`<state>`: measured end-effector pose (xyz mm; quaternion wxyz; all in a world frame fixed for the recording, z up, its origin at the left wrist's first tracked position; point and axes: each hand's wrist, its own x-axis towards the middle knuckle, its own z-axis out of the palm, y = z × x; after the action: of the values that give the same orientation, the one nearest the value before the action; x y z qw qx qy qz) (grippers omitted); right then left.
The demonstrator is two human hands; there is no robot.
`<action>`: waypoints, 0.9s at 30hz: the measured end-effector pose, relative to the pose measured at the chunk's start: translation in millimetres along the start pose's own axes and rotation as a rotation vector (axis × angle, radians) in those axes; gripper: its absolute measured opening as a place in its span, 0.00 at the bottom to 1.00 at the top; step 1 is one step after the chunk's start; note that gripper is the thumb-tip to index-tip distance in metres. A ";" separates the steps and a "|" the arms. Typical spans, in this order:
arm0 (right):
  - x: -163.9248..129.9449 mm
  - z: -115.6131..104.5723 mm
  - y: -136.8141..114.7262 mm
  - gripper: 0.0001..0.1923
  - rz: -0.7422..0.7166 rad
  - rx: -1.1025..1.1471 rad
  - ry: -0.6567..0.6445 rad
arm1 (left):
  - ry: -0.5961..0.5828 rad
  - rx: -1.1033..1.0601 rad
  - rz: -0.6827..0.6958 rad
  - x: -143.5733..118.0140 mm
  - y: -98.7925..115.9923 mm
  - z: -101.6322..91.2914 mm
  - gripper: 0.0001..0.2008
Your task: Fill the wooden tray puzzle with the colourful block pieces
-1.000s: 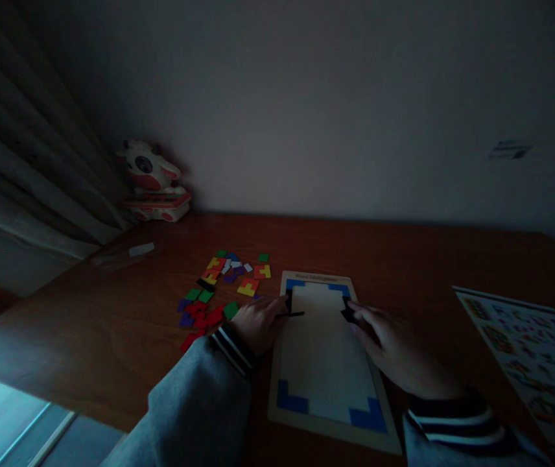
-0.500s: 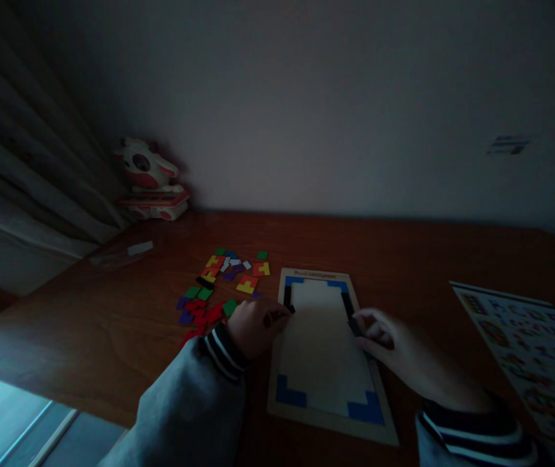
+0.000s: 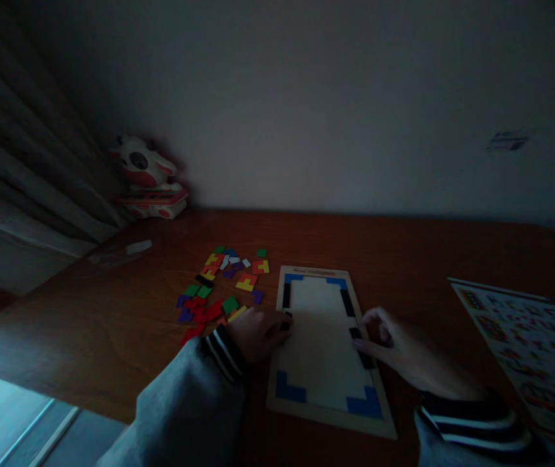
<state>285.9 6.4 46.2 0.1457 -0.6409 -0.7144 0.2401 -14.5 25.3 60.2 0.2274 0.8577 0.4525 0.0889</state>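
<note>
A wooden puzzle board [image 3: 329,423] lies on the table, with blue corner pieces [image 3: 366,403] at its corners and black strips along its long sides. My left hand [image 3: 258,332] bends over the left rim, its fingers closed on a black puzzle piece [image 3: 286,316] that they partly cover. At the right rim, my right hand [image 3: 387,337] has its thumb across another black puzzle piece [image 3: 366,360], which lies along the board's inner edge. A white gap separates this piece from the black strip [image 3: 347,302] above it.
Several loose coloured pieces [image 3: 215,310] are scattered left of the board. A printed pattern sheet [image 3: 515,337] lies to the right. A cow-shaped toy [image 3: 148,175] stands at the back left, and a small white strip [image 3: 139,247] lies in front of it.
My right hand has brought its black piece down against the board's right inner edge, nearer to me. My left hand has shifted slightly nearer to me along the left edge.
</note>
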 end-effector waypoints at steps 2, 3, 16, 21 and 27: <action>-0.7 0.4 1.9 0.18 0.038 -0.037 0.051 | 0.050 0.015 0.019 2.7 -3.5 4.0 0.12; -1.2 0.7 2.2 0.20 0.049 -0.050 0.071 | 0.088 0.038 0.023 3.7 -4.9 5.3 0.12; -9.0 3.1 10.9 0.29 0.069 -0.187 0.033 | 0.173 0.197 0.116 -13.8 -11.2 2.7 0.35; -9.0 0.1 4.3 0.31 0.103 -0.200 -0.020 | 0.203 0.249 0.127 -14.7 -15.4 5.0 0.33; -11.7 -5.7 10.7 0.31 0.079 -0.123 -0.042 | 0.205 0.294 0.097 -17.2 -19.0 5.3 0.34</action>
<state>299.5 -3.6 46.5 0.0815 -0.6712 -0.7048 0.2147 -36.5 18.9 47.5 0.0477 0.8890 0.4394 0.1198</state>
